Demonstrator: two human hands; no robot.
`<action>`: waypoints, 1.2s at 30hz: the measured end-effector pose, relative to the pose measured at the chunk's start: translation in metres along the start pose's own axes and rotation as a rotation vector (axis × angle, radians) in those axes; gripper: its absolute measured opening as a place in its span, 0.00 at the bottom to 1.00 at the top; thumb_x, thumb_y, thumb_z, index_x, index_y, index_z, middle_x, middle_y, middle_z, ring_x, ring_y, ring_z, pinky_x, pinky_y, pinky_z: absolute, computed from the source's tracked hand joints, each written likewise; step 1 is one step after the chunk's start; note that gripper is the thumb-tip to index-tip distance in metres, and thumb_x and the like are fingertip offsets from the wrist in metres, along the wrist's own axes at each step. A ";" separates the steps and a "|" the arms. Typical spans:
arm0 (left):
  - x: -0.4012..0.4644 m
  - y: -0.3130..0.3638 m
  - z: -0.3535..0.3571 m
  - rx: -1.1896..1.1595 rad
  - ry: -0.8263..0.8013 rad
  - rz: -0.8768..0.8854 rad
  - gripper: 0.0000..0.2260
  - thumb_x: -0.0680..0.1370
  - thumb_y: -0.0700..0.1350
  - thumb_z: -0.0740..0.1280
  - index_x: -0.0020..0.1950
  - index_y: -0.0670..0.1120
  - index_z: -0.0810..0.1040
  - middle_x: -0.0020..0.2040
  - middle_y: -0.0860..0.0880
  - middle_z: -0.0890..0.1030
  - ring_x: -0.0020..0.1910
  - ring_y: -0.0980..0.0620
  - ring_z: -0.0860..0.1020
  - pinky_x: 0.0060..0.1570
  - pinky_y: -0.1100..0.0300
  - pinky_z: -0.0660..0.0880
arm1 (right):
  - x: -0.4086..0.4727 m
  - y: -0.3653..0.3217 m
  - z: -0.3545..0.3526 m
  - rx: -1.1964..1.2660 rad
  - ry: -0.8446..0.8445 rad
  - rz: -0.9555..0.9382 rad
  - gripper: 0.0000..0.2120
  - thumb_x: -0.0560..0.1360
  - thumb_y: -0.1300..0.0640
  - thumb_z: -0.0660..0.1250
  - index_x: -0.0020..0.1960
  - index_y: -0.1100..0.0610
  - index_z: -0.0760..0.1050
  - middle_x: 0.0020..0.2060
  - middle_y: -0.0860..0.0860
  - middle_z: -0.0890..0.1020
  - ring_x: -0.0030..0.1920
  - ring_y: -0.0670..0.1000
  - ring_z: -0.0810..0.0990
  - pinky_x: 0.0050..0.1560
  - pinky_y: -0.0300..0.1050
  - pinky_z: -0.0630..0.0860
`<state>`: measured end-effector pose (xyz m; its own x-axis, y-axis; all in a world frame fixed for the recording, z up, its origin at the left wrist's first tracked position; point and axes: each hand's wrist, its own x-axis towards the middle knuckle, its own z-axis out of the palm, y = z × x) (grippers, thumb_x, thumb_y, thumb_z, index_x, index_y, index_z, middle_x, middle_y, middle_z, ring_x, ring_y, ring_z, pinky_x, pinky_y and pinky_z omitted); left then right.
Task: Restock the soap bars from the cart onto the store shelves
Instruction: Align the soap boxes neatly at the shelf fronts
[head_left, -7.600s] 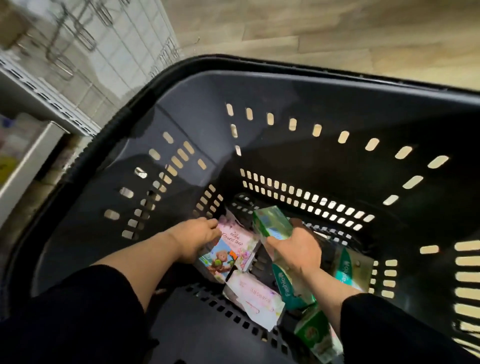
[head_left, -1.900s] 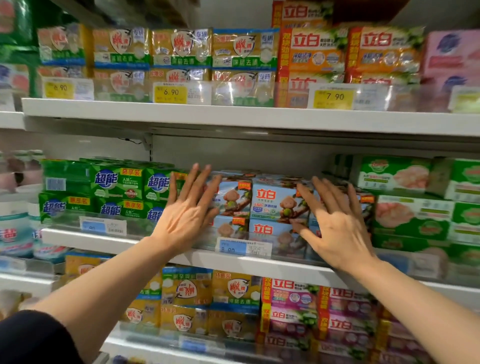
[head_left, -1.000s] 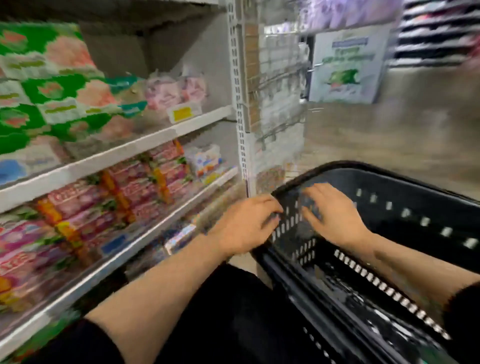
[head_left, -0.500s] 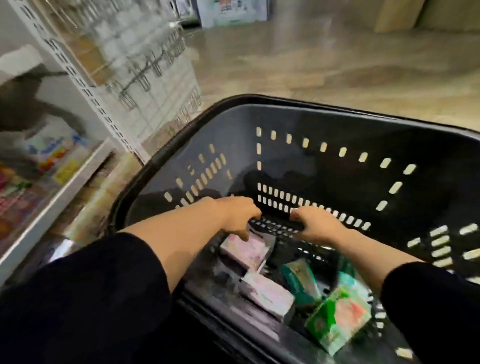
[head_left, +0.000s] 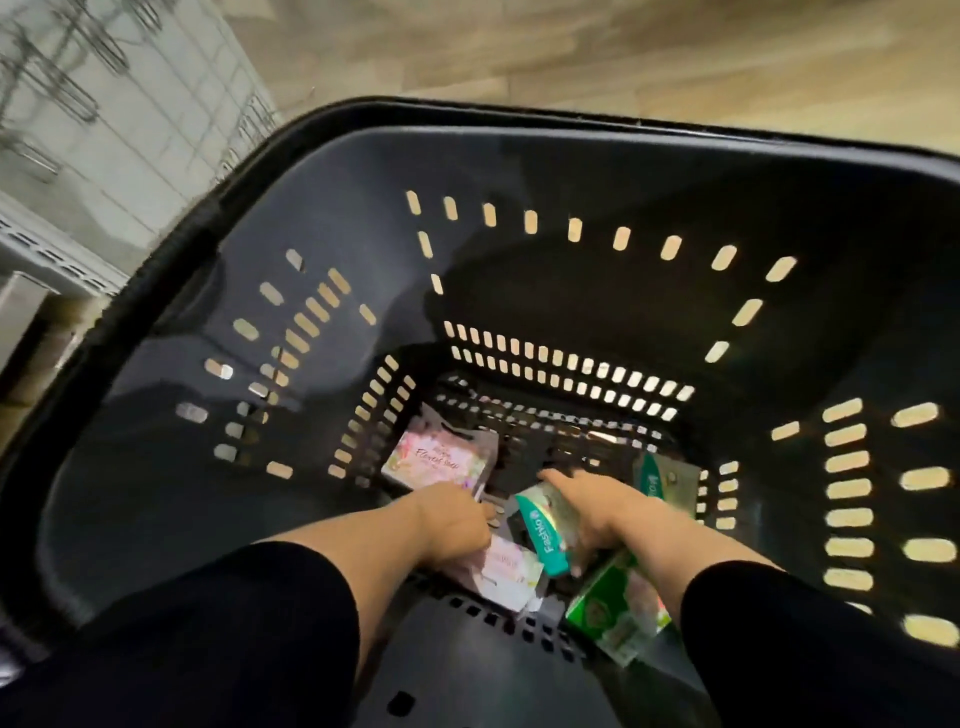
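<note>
A: The fingers (head_left: 558, 475) of the right hand (head_left: 592, 512) are lying fairly straight over the teal-and-green boxed soap bar (head_left: 543, 525), touching it rather than wrapping it, as far as I can tell. The left hand (head_left: 454, 525) is curling down onto the pale pink boxed soap bar (head_left: 501, 571) under it; whether it is actually gripping is hidden by the back of the hand.

B: So which step is going on?

A: I judge it as the pick-up, with both hands reaching to the bottom for the next bars to carry to the shelves.

B: What is holding what?

A: Going from the biggest down: the large black perforated plastic cart basket (head_left: 519, 171) is taking up nearly the whole view. Its contents are all lying at the very bottom: a green carton with a pale picture (head_left: 618, 610) nearest the person, a pink flower-printed soap box (head_left: 439, 460) leaning at the far left corner, and another green-and-white box (head_left: 667, 480) standing beyond the right wrist.

B: And next?

A: Probably closing each hand firmly round one box, then lifting straight up past the tall walls without knocking the others.
</note>
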<state>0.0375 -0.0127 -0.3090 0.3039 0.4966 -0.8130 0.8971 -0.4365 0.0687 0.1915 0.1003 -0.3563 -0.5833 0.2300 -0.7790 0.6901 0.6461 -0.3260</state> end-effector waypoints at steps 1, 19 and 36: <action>0.002 -0.001 0.002 0.008 0.006 -0.006 0.15 0.79 0.50 0.65 0.63 0.47 0.77 0.61 0.44 0.74 0.54 0.42 0.77 0.43 0.53 0.71 | 0.002 0.000 0.004 -0.007 -0.031 -0.009 0.60 0.60 0.53 0.82 0.78 0.48 0.43 0.75 0.58 0.57 0.73 0.61 0.63 0.71 0.53 0.63; -0.061 -0.027 -0.083 -0.310 0.376 -0.085 0.08 0.79 0.46 0.62 0.57 0.53 0.77 0.49 0.48 0.81 0.47 0.49 0.78 0.47 0.55 0.74 | -0.035 0.006 -0.083 0.815 0.431 -0.102 0.17 0.65 0.57 0.78 0.48 0.54 0.73 0.40 0.47 0.78 0.41 0.43 0.76 0.36 0.31 0.70; -0.370 -0.003 -0.067 -0.350 1.647 -1.078 0.09 0.80 0.50 0.58 0.53 0.48 0.76 0.43 0.44 0.82 0.40 0.42 0.77 0.41 0.50 0.74 | -0.187 -0.170 -0.189 1.460 0.404 -0.893 0.27 0.65 0.58 0.73 0.62 0.56 0.72 0.53 0.57 0.78 0.51 0.54 0.79 0.40 0.51 0.81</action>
<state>-0.0566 -0.1449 0.0305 -0.5389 0.5799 0.6109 0.8286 0.4956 0.2605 0.1026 0.0849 -0.0542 -0.8672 0.4978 -0.0142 -0.2187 -0.4064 -0.8871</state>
